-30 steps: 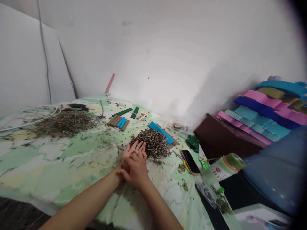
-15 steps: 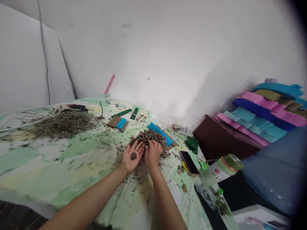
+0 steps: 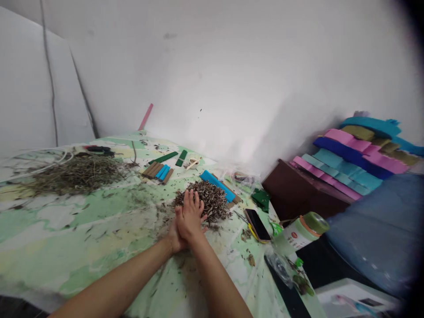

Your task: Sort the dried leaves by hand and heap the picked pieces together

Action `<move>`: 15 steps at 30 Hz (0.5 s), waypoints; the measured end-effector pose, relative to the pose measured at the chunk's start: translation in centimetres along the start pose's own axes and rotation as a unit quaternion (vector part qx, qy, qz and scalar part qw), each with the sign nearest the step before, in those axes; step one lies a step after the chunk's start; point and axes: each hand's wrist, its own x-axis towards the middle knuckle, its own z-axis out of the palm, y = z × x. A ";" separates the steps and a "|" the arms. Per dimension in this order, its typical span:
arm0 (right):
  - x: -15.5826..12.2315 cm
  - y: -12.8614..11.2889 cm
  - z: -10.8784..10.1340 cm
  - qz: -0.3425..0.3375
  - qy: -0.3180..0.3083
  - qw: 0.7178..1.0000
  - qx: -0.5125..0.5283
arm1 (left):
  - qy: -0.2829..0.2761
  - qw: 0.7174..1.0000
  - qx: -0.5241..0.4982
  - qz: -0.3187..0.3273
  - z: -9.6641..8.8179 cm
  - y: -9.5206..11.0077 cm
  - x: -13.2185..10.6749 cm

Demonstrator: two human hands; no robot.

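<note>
My right hand (image 3: 191, 216) lies flat over my left hand (image 3: 176, 235), palm to palm, its fingers stretched out. My left hand is palm up underneath, mostly covered, with a few fingertips showing at the right. A small clump of dried plant bits lay in the left palm a moment ago; the right hand now hides it. Just beyond the fingers rises a pile of brown, chopped dried plant bits (image 3: 213, 201). Behind this pile lie a blue roll (image 3: 217, 185) and a brown roll (image 3: 236, 198).
A heap of dry stems (image 3: 82, 174) lies at left. Short brown and blue rolls (image 3: 157, 172) and green strips (image 3: 181, 158) sit farther back. At right are scissors (image 3: 251, 230), a phone (image 3: 257, 224), a jar (image 3: 306, 229) and a brown box (image 3: 298, 190) under coloured crepe paper (image 3: 351, 163).
My right hand has moved left from the pile onto my left palm, covering the clump of dried bits. The whole view has shifted slightly.
</note>
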 end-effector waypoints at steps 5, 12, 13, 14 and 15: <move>-2.2 -0.6 -1.0 -0.078 -0.020 0.997 -0.001 | 0.039 0.997 -0.023 0.058 0.5 -0.5 0.0; 0.7 -0.6 -1.3 -0.034 -0.022 0.999 0.016 | 0.033 0.999 -0.023 0.001 1.1 -0.1 -0.7; 0.6 -0.3 -1.0 -0.030 -0.026 0.999 0.015 | 0.038 0.999 -0.022 0.005 1.2 0.3 -0.7; 0.3 -0.2 -0.6 -0.035 -0.028 0.999 0.014 | 0.046 0.999 -0.020 0.021 1.3 0.5 -0.7; -0.3 -0.2 -0.3 -0.052 -0.034 0.998 0.012 | 0.056 0.997 -0.019 0.050 1.4 0.4 -0.8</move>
